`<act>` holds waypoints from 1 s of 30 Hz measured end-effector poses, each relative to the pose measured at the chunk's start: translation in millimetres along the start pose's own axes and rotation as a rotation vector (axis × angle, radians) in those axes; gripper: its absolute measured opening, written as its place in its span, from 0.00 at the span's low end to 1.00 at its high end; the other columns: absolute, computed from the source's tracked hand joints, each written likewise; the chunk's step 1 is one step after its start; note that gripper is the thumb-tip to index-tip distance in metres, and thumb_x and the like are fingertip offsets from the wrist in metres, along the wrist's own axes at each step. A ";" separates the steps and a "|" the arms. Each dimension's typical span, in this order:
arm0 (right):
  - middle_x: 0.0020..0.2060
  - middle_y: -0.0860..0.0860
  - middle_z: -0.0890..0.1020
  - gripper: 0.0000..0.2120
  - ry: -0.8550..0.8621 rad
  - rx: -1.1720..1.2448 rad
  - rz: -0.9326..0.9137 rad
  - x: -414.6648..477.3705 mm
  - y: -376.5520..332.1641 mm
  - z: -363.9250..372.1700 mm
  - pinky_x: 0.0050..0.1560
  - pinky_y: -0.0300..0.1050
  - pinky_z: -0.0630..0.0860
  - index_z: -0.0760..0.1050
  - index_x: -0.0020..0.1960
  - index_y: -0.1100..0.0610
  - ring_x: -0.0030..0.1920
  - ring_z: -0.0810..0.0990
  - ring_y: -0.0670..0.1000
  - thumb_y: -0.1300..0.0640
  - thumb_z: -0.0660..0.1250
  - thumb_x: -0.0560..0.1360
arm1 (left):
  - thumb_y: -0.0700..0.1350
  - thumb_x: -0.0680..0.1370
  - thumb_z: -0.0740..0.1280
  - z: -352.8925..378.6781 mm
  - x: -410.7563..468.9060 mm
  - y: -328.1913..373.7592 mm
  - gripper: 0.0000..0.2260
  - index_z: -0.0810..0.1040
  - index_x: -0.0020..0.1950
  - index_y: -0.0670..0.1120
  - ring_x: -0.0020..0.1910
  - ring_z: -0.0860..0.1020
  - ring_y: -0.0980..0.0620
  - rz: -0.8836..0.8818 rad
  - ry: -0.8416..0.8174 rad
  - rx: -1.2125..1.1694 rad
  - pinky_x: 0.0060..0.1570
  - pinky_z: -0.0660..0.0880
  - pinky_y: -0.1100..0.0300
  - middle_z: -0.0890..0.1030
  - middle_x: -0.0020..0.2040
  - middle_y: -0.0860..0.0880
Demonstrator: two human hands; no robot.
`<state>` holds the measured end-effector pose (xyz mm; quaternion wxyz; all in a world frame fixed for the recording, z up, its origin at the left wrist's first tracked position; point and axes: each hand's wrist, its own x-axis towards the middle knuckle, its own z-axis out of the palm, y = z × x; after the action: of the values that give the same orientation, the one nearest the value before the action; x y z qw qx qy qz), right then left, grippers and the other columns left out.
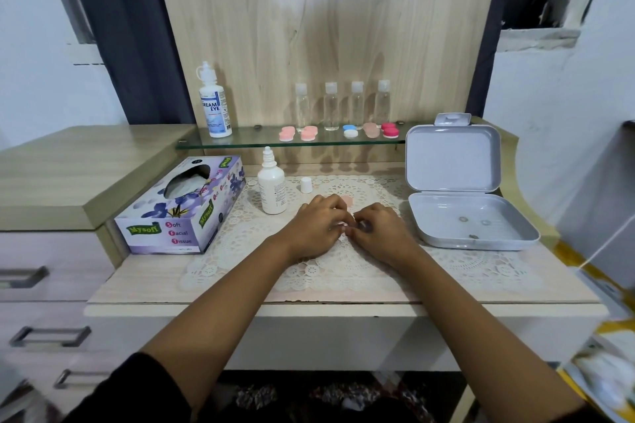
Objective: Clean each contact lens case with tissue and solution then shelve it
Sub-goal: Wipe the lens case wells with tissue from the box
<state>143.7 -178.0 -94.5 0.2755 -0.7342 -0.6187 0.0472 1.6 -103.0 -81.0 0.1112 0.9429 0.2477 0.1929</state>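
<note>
My left hand (318, 223) and my right hand (378, 230) meet over the lace mat (240, 244), fingers curled around a small object that is almost wholly hidden; only a pale pink sliver shows between them. A pink lens case piece (347, 200) lies just behind my hands. The white solution bottle (271, 187) stands uncapped to the left, its cap (306, 184) beside it. The tissue box (185, 206) sits further left. Several lens cases rest on the glass shelf (240, 141): pink ones (287, 133), a blue-and-white one (350, 131), a red one (390, 130).
An open grey tin (450, 161) at the right holds small lenses. Several clear bottles (331, 106) and a Dream Eye bottle (215, 103) stand on the shelf. Drawers (51, 285) are at the left, the table's front edge is close to me.
</note>
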 end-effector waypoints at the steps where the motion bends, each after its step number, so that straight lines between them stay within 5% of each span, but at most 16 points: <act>1: 0.51 0.53 0.77 0.12 0.000 0.001 0.001 -0.1 0.1 -0.1 0.55 0.49 0.70 0.79 0.50 0.53 0.56 0.72 0.55 0.46 0.65 0.74 | 0.42 0.78 0.62 0.3 0.0 0.1 0.10 0.78 0.57 0.49 0.55 0.64 0.54 -0.006 -0.001 -0.009 0.58 0.63 0.55 0.72 0.55 0.53; 11: 0.43 0.50 0.74 0.11 0.009 -0.003 -0.011 2.4 1.8 2.6 0.50 0.48 0.69 0.78 0.43 0.54 0.53 0.73 0.56 0.46 0.65 0.74 | 0.44 0.77 0.65 2.5 -2.3 -7.9 0.10 0.79 0.58 0.48 0.58 0.70 0.51 0.005 0.032 -0.056 0.59 0.68 0.47 0.73 0.53 0.52; 17: 0.52 0.54 0.78 0.12 0.004 0.011 -0.011 1.4 0.1 0.7 0.57 0.52 0.71 0.80 0.54 0.51 0.57 0.72 0.56 0.48 0.65 0.74 | 0.43 0.77 0.65 0.3 -2.9 -6.4 0.12 0.80 0.59 0.50 0.57 0.69 0.50 0.029 0.045 0.041 0.54 0.66 0.53 0.73 0.55 0.50; 22: 0.52 0.54 0.78 0.12 0.008 0.014 -0.008 0.4 -0.3 -0.2 0.58 0.53 0.70 0.79 0.54 0.52 0.57 0.72 0.56 0.48 0.65 0.74 | 0.46 0.78 0.64 -1.2 -1.6 -4.3 0.12 0.79 0.60 0.52 0.59 0.67 0.51 -0.005 0.022 0.039 0.54 0.61 0.57 0.72 0.56 0.51; 30: 0.51 0.53 0.77 0.13 0.004 0.010 -0.005 0.0 0.2 0.0 0.57 0.52 0.70 0.80 0.52 0.53 0.56 0.72 0.55 0.46 0.64 0.74 | 0.45 0.77 0.66 7.0 -5.7 -6.8 0.09 0.80 0.55 0.50 0.55 0.70 0.52 -0.011 0.114 -0.066 0.56 0.66 0.52 0.73 0.51 0.53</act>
<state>143.9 -177.9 -94.6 0.2805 -0.7313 -0.6199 0.0482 -2.9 -100.9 -91.1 0.1289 0.9249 0.2525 0.2535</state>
